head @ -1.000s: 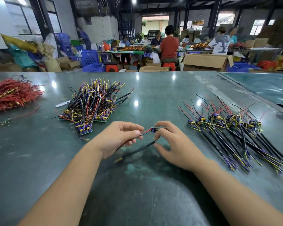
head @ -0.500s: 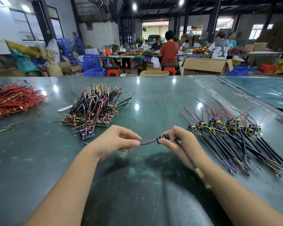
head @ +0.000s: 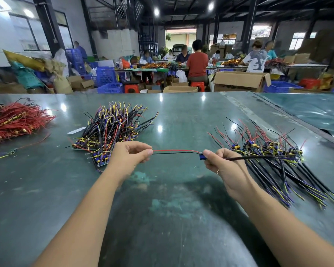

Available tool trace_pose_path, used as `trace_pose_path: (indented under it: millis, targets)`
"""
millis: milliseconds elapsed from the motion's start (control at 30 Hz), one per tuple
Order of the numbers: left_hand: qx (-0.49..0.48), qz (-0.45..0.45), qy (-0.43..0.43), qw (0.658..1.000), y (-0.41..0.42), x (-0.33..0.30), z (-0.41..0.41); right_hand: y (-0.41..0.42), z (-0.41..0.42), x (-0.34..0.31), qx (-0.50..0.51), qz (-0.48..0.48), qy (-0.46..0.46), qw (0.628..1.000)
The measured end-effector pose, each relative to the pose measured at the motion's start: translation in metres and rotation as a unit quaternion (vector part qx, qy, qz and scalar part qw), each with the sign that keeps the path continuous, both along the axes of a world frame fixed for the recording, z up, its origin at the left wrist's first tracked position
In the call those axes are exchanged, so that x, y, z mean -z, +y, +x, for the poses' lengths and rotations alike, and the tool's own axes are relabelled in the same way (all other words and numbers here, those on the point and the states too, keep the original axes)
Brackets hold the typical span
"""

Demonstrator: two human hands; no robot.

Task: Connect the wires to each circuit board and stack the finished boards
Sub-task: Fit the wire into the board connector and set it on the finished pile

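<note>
Midway by the look of it. Left hand pinching red and black wires, right hand gripping small board, held above table. Heap far left; row right, seemingly finished.

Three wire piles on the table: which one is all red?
The far-left pile: red wires only. The middle pile and the right row mix black, yellow, purple and red.

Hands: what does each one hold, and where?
Left hand pinches the free ends of the red and black wires; right hand holds the small blue board at their other end.
</note>
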State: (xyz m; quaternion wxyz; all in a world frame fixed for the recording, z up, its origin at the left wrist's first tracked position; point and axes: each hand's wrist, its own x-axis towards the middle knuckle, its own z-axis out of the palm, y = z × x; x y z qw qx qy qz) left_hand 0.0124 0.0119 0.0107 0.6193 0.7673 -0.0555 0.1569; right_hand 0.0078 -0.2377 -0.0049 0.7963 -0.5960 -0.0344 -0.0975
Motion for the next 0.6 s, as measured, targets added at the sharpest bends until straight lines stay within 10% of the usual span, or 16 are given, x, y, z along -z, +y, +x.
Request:
trace_pose_path:
  millis: [200, 367, 600]
  targets:
    - [-0.017, -0.210, 0.052, 0.976, -0.003, -0.001, -0.002, 0.003, -0.003, -0.002, 0.051, 0.067, -0.012, 0.996]
    - [0.170, -0.096, 0.127, 0.972, -0.055, 0.007, -0.021, 0.026, -0.013, 0.001, -0.018, 0.033, -0.034, 0.999]
    - [0.078, -0.095, 0.040, 0.992, -0.073, 0.015, -0.021, 0.037, -0.017, 0.004, -0.060, -0.013, -0.040, 0.997]
